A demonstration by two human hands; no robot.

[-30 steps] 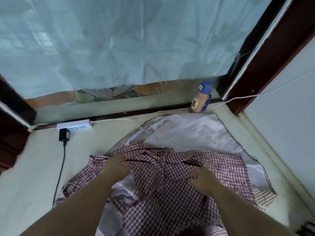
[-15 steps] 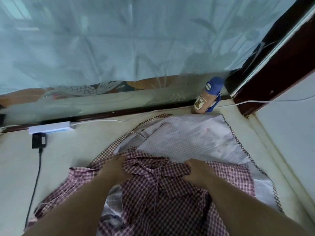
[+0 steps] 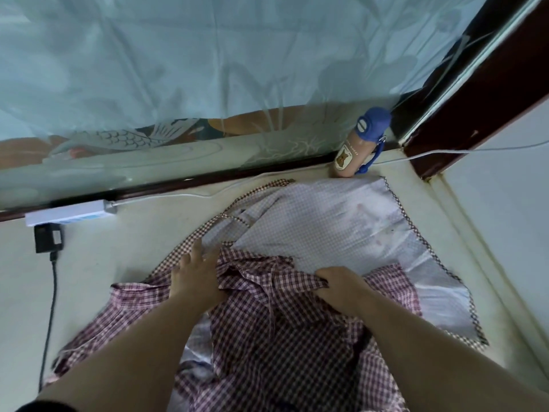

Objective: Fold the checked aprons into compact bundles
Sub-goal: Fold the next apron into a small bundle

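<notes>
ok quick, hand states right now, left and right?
Left hand: open, fingers straight, flat on the red checked apron.
Right hand: closed, gripping a bunched edge of the same apron.

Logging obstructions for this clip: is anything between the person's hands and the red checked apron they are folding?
Nothing visible. The left hand rests flat on the red checked apron, and the right hand grips its bunched top edge. The bottle stands beyond it, by the glass.
</notes>
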